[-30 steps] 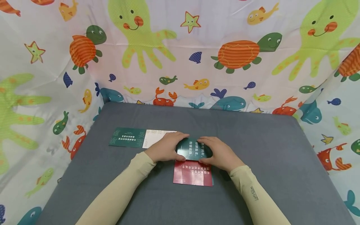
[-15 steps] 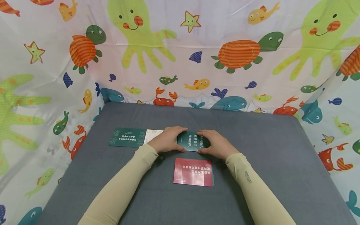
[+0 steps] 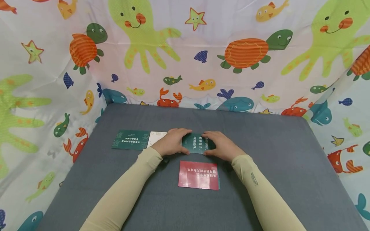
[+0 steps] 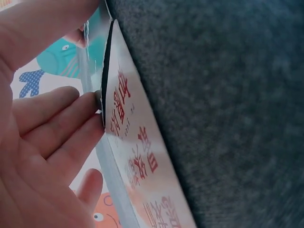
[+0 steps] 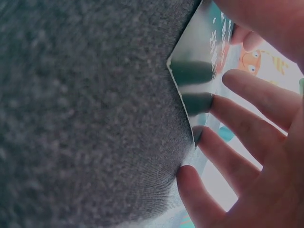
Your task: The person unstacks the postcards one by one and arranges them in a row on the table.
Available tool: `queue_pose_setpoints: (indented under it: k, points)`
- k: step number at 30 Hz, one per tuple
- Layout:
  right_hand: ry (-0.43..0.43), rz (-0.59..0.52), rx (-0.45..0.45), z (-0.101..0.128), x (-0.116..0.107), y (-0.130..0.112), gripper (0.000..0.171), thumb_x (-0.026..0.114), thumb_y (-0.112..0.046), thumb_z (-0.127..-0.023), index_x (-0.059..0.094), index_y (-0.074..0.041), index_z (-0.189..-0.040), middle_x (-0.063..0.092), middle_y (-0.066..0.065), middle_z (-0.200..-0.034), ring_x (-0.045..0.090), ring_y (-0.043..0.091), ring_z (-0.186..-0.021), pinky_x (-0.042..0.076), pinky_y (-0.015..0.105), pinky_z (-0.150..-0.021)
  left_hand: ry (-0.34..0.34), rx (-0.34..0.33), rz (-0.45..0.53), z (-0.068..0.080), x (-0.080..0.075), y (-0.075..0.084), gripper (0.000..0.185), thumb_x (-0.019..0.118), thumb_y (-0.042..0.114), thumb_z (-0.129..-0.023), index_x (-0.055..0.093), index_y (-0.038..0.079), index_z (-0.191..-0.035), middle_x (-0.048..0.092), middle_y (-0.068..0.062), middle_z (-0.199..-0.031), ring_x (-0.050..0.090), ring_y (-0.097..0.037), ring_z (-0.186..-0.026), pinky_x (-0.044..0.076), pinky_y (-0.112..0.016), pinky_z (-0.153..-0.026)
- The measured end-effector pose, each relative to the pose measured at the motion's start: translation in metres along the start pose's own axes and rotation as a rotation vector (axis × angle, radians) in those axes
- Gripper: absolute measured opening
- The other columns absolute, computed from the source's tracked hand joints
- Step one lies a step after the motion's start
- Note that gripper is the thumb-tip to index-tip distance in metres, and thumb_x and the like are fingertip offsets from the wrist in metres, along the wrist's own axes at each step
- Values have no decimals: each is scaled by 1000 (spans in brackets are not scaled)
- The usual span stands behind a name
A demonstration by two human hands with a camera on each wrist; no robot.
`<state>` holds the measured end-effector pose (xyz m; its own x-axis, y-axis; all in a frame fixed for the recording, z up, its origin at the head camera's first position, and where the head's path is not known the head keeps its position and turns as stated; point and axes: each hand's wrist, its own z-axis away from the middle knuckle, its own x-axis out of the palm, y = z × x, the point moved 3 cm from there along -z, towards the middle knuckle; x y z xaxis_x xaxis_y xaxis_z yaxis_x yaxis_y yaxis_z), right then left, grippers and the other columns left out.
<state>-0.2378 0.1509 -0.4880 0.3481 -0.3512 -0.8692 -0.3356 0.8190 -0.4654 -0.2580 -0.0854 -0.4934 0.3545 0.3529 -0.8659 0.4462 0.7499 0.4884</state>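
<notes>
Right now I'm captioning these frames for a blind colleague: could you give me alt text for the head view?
Two hands, left hand and right hand, hold a dark green card by its side edges on a grey table. A red card lies nearer the person, and a green and white leaflet lies left. A sea-animal cloth hangs behind.

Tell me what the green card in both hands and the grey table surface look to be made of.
Green card: likely coated card stock, glossy; the right wrist view shows fingertips mirrored in its face, and it stays flat between left hand and right hand. Table surface: apparently matte woven or felt-like fabric, with fuzzy texture close up.
</notes>
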Motion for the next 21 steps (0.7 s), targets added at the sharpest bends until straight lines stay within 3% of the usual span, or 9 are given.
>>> queue_pose_setpoints:
  k: [5,10,15,21]
  points:
    - [7,-12,-4,0,-1,-1,81,87,-45,-91,54,-19,-160,46,7,-171,41,34,-158,39,58,-128,8,-8,3,1,0,1,97,94,45,-83,48,14,-163,56,-6,-163,52,-25,-151,26,-50,-134]
    - [94,-56,0,16,-3,-3,78,85,-45,-93,54,-21,-160,44,6,-172,41,34,-158,40,60,-126,46,12,65,10,-3,12,99,95,45,-82,48,12,-163,54,-5,-164,50,-24,-153,30,-51,-133]
    - [184,-24,-70,52,0,-18,74,86,-44,-91,59,-19,-156,52,9,-165,51,35,-151,47,60,-121,66,69,112,38,-6,35,93,93,42,-85,50,12,-162,57,-4,-161,55,-23,-148,44,-46,-126]
    - [187,84,-109,92,17,-34,78,90,-52,-85,64,-21,-152,61,8,-156,60,34,-142,51,59,-117,-20,136,-36,81,7,56,90,90,50,-85,54,14,-159,62,-4,-156,59,-24,-143,47,-45,-124]
